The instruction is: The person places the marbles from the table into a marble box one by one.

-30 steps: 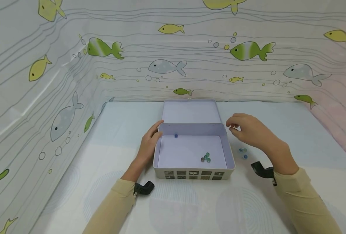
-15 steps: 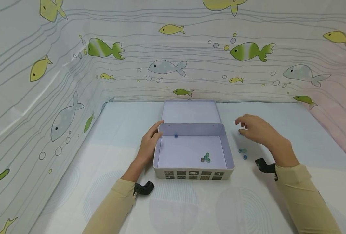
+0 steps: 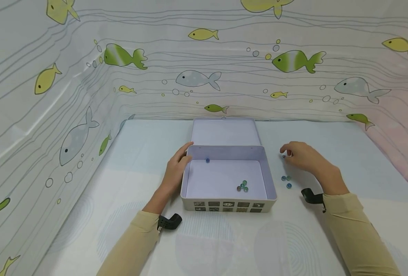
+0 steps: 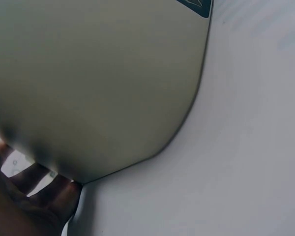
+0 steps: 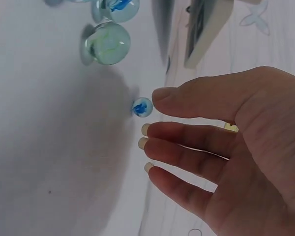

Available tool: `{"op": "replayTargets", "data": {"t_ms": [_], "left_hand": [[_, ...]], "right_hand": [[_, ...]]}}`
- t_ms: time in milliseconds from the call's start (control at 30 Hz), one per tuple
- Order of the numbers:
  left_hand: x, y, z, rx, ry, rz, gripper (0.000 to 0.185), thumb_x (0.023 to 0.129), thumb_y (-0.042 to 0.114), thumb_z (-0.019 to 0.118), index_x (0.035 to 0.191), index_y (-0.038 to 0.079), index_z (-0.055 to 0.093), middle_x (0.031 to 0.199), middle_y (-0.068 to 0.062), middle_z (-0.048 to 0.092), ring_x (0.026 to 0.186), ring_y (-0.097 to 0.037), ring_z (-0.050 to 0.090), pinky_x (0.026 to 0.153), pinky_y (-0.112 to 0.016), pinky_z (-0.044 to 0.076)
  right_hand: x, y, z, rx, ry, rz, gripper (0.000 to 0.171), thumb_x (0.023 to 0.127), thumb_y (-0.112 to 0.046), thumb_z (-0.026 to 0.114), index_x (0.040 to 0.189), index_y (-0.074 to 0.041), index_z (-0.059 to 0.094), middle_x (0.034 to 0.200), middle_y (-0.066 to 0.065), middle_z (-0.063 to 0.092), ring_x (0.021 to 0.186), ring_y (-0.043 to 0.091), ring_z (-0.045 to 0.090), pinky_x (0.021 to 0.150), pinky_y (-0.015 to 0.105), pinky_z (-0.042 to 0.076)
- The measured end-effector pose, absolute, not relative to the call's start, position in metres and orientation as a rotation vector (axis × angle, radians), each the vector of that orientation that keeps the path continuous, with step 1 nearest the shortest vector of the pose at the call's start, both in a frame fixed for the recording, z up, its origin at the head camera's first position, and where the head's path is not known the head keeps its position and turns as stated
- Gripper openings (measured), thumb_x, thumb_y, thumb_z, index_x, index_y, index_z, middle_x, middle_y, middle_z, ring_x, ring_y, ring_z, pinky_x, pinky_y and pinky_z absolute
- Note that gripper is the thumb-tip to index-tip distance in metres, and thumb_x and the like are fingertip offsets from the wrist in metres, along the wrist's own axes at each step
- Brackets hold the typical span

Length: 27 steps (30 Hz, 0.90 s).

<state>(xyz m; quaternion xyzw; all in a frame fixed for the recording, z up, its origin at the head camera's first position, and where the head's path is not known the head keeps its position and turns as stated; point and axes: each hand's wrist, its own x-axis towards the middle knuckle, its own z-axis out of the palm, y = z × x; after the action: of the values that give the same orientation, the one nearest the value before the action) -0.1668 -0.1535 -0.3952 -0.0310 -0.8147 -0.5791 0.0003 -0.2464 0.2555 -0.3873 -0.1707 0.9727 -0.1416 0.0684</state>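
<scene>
One blue marble (image 3: 208, 160) sits by the box's (image 3: 211, 180) back left corner, four marbles (image 3: 244, 182) clumped toward the front right. Left hand (image 3: 173, 170) is gripping its left wall, thumb over the rim. Right hand (image 3: 304, 156) is loose, nothing grasped, thumb just beside the farthest of four more marbles (image 3: 289, 186) on the table (image 3: 231, 245), off the box's right edge.

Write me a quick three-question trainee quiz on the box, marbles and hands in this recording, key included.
1. True or false: the lid of the box is closed.
2. Which hand touches the box?
3. Where is the marble nearest the right hand?
A) In the box
B) On the table
C) On the lid

Key: 1. False; 2. The left hand; 3. B
</scene>
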Motion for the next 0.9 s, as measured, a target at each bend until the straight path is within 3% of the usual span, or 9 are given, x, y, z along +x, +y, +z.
{"op": "replayTargets", "data": {"t_ms": [233,467,900], "left_hand": [[-0.184,-0.16,-0.427,-0.103,-2.516,-1.826,0.047,0.103,0.033,0.043,0.149,0.042,0.041,0.155,0.004,0.044,0.145,-0.022,0.04,0.118,-0.054,0.031],[-0.169,-0.155,-0.398,-0.112,-2.554,-1.822,0.049,0.104,0.024,0.042,0.153,0.026,0.04,0.158,-0.006,0.041,0.146,-0.029,0.038,0.118,-0.055,0.031],[-0.165,-0.154,-0.392,-0.109,-2.562,-1.816,0.049,0.104,0.024,0.041,0.153,0.026,0.04,0.157,-0.008,0.042,0.145,-0.029,0.039,0.118,-0.055,0.031]], "right_hand": [[-0.249,0.259,-0.395,-0.566,2.937,-0.427,0.032,0.086,-0.001,0.059,0.116,0.003,0.068,0.088,0.011,0.062,0.08,0.023,0.054,0.071,0.039,0.046],[-0.251,0.258,-0.399,-0.583,2.948,-0.413,0.027,0.086,-0.001,0.062,0.111,0.003,0.07,0.082,0.008,0.059,0.078,0.022,0.051,0.069,0.037,0.042],[-0.249,0.254,-0.4,-0.582,2.935,-0.401,0.02,0.084,0.001,0.06,0.1,0.001,0.072,0.086,0.01,0.065,0.079,0.024,0.054,0.074,0.042,0.047]]}}
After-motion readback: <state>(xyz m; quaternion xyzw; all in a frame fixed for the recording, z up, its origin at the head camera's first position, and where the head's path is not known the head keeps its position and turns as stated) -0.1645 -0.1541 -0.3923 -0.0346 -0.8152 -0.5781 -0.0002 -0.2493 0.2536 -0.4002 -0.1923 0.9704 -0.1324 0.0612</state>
